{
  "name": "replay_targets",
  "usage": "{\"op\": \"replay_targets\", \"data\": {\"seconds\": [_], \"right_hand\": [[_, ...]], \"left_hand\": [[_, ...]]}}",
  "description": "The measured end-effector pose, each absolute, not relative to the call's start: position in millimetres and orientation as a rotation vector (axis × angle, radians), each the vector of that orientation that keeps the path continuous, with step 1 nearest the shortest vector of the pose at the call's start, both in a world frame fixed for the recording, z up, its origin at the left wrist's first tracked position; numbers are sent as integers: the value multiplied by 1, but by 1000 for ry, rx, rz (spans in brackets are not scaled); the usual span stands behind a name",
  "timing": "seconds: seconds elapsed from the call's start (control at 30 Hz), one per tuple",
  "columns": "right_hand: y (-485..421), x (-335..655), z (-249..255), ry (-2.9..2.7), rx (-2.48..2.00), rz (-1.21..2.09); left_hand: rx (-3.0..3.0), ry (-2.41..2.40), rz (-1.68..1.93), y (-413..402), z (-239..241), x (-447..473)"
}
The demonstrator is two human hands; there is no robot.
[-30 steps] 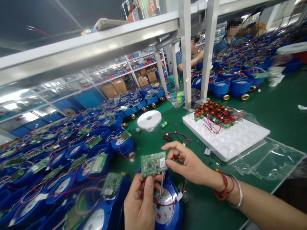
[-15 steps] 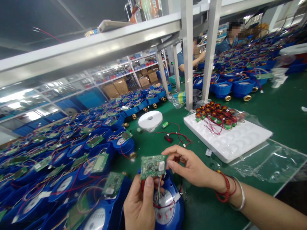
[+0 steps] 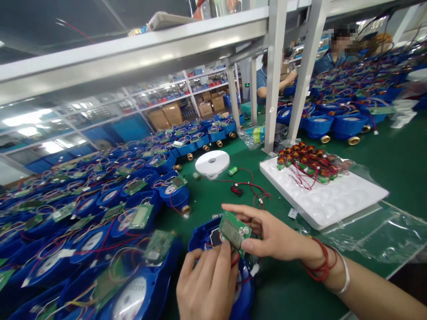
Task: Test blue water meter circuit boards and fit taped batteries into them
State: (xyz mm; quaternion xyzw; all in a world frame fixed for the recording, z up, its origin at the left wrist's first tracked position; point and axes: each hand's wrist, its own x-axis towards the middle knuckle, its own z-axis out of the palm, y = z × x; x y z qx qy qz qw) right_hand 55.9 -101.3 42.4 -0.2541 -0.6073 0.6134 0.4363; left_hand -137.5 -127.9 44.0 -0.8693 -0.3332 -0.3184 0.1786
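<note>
My right hand [image 3: 270, 235] pinches a small green circuit board [image 3: 234, 232] by its right edge, its display side turned up and tilted. My left hand [image 3: 207, 284] is curled below it, fingertips touching the board's lower edge and the coloured wires beneath. Both hands hover over an open blue water meter [image 3: 213, 235] at the near edge of the green table [image 3: 383, 164]. Red cords and a silver bangle circle my right wrist.
Several blue meters with boards and wires [image 3: 100, 222] fill the left. A white tape roll [image 3: 212, 162], a small green battery [image 3: 232, 171], red wires [image 3: 250, 189] and a white foam tray [image 3: 327, 195] with copper coils lie ahead. Two people work beyond the metal posts [image 3: 275, 75].
The board has been flipped from its component side to its display side and lowered toward the blue meter. My left hand shifted from holding it below to touching its lower edge.
</note>
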Motion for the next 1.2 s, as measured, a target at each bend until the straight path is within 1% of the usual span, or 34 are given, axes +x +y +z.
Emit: {"op": "replay_targets", "data": {"seconds": [0.07,0.13,0.3,0.37,0.4,0.43,0.6,0.7,0.83,0.9,1.0,1.2], "right_hand": [[-96,58,41,-1430,-550,1640],[-92,60,39,-1358,-480,1729],[-90,60,37,-1287,-367,1886],[-92,59,37,-1290,-339,1915],[-93,58,37,-1286,-334,1923],[-94,58,37,-1277,-331,1929],[-94,55,35,-1248,-330,1948],[-94,53,34,-1235,-326,1955],[-96,50,33,-1201,-299,1981],[-97,48,33,-1183,-295,1995],[-97,45,31,-1141,-295,2014],[-96,41,26,-991,-282,2072]], "left_hand": [[-2569,-1007,-984,-127,44,-137],[-2649,-1225,-1160,-128,43,-137],[-2676,-2113,-1837,-129,44,-132],[-2652,-2278,-2099,-127,46,-131],[-2657,-2321,-2164,-125,48,-131],[-2694,-2342,-2174,-124,49,-131],[-2984,-2323,-1963,-122,54,-133],[-2993,-2311,-1932,-123,56,-133],[-2972,-2301,-1741,-124,61,-130],[-2972,-2307,-1699,-124,62,-130],[-2994,-2319,-1731,-125,62,-130],[-2970,-2364,-1974,-128,62,-131]]}}
